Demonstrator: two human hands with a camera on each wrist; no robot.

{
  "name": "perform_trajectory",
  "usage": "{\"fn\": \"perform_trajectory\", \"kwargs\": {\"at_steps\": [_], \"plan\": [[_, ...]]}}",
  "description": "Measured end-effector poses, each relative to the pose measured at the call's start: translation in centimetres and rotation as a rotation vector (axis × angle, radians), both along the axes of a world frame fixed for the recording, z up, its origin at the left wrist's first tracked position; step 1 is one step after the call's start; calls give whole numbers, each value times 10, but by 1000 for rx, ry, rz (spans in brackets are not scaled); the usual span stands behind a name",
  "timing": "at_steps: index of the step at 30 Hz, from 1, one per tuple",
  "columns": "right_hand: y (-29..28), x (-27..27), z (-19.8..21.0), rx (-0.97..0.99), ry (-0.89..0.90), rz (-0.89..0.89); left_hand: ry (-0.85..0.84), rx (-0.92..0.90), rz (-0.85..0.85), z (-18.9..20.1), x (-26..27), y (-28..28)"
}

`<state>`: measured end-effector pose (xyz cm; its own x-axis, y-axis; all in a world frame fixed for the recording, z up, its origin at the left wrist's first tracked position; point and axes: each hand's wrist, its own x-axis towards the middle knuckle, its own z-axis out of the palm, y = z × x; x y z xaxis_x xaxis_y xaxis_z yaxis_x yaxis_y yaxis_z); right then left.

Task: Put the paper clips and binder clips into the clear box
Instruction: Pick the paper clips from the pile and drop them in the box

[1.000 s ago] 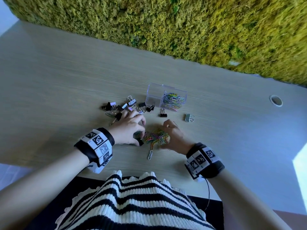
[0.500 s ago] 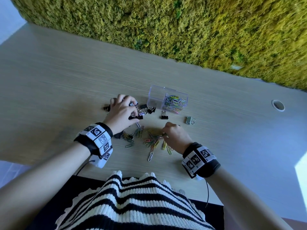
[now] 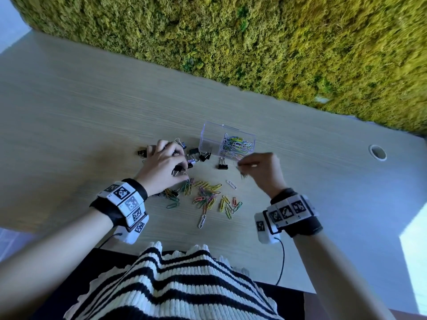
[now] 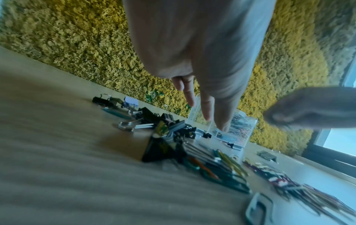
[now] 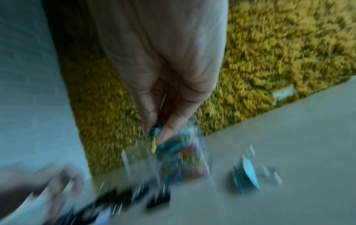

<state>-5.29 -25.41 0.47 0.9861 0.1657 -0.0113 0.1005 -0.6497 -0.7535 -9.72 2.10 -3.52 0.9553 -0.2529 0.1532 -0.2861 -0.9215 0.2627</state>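
The clear box (image 3: 208, 140) stands on the wooden table (image 3: 92, 112) with several coloured paper clips (image 3: 235, 145) in its right part. My right hand (image 3: 242, 167) hovers just in front of the box and pinches a few paper clips (image 5: 153, 142) between thumb and fingers. Several loose paper clips (image 3: 208, 195) lie scattered nearer to me. My left hand (image 3: 178, 158) rests over a cluster of black binder clips (image 3: 204, 156) left of the box. Its fingers (image 4: 207, 109) are straight and hold nothing. One black binder clip (image 3: 222, 166) stands alone between the hands.
A moss wall (image 3: 254, 42) runs along the table's far edge. A round cable hole (image 3: 377, 152) sits at the right. A silver binder clip (image 4: 266, 154) lies right of the box, hidden by my right hand in the head view.
My right hand has risen from the paper clip pile toward the box with clips pinched in it. My left hand went from the pile to the binder clips and stays there.
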Motion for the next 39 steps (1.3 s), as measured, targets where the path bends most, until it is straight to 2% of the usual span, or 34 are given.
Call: {"fn": "perform_trajectory", "kwargs": {"at_steps": [5, 9, 14, 19, 23, 26, 30, 34, 39], "plan": [[4, 46, 36, 94, -196, 23, 36, -26, -38, -5, -5, -6], [16, 69, 30, -24, -330, 118, 43, -37, -30, -4, -4, -8], [17, 62, 9, -264, -312, 264, 38, -41, -21, -3, -5, -6], [-3, 37, 9, -220, -521, 199, 32, -51, 16, 0, -2, -2], [-5, 16, -4, -364, -394, 213, -21, -76, 52, 6, 12, -5], [-5, 22, -7, -412, -333, 205, -39, -114, 78, 14, 28, -11], [-2, 25, -3, -411, -360, 196, -19, -199, 82, 21, 54, -21], [2, 25, -6, -435, -348, 238, 35, -162, 41, 25, 76, -29], [-3, 24, -3, -392, -355, 192, 43, -113, 29, 24, 86, -37]]}}
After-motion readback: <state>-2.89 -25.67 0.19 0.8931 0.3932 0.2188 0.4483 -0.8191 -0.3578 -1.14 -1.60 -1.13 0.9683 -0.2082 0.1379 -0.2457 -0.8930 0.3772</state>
